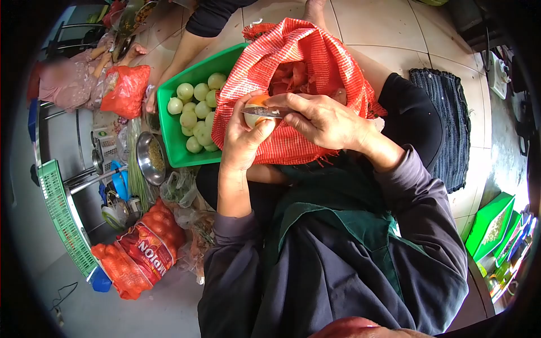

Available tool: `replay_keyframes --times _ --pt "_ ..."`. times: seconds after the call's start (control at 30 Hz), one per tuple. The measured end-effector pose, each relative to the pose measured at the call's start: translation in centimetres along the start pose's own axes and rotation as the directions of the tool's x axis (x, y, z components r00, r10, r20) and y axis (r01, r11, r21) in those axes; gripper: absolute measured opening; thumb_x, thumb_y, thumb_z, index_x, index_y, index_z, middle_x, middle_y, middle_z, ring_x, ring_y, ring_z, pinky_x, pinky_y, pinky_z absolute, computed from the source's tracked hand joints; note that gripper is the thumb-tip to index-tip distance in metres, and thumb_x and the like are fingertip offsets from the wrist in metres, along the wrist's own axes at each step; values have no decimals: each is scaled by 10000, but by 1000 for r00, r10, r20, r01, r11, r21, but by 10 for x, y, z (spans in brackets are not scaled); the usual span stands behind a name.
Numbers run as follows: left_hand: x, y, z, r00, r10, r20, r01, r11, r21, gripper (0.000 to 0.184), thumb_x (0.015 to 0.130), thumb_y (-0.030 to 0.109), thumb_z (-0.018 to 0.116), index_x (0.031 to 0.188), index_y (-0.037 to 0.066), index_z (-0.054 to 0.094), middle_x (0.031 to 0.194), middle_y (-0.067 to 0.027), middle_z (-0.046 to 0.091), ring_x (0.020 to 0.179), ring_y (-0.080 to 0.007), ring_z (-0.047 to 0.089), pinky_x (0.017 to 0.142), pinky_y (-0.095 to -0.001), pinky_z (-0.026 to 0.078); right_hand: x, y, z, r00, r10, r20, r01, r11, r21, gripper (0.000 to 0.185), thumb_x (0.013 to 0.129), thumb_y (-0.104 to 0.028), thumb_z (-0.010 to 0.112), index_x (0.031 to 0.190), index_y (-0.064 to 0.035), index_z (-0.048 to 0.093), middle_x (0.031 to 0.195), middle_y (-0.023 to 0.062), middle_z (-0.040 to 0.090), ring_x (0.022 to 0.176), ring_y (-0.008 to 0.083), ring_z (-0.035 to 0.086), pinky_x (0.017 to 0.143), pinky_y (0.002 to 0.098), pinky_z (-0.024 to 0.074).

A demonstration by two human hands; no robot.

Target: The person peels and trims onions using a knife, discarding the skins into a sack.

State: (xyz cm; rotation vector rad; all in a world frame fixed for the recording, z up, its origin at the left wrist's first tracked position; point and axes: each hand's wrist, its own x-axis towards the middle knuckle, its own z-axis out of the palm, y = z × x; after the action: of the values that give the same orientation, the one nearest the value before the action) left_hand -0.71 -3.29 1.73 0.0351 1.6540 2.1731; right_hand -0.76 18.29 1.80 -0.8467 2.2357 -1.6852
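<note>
My L hand grips part-peeled onion; my R hand holds knife against it. Done: peeled onions in tub, left of hands. O/s: orange skin here; unpeeled qty. in sack beyond hands, can't tell.

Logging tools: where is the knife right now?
Head view, upper middle: the knife is in the right hand, its blade across the onion in the left hand.

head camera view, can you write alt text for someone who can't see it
A left hand holds a partly peeled onion while the right hand holds a knife against it, above an open red sack. To the left, a green tub holds peeled onions.
</note>
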Motion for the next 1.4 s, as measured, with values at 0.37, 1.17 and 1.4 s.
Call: replay_keyframes --times 0.37,1.17,1.4 --pt "3 1 3 996 45 77 -46 999 15 659 770 91 771 1321 13 419 1179 -85 548 1097 -168 556 934 -296 485 5 11 7 972 82 -220 -47 986 162 285 987 -114 475 1262 -41 504 943 130 658 847 216 673 762 353 543" --pt "6 -13 -1 986 164 13 -165 986 10 661 778 45 761 1311 55 371 1187 -83 520 1046 -173 571 878 -302 522 1 8 2 999 46 -18 -41 973 227 385 992 -111 466 1372 -57 425 913 117 641 811 179 619 765 323 481" --pt "8 -12 10 973 230 -30 -229 973 32 665 764 95 783 1299 45 393 1182 -83 521 1064 -176 563 885 -313 525 5 13 4 983 154 -96 -124 957 261 329 1010 -135 460 1329 -59 479 956 98 657 834 146 638 787 303 519"
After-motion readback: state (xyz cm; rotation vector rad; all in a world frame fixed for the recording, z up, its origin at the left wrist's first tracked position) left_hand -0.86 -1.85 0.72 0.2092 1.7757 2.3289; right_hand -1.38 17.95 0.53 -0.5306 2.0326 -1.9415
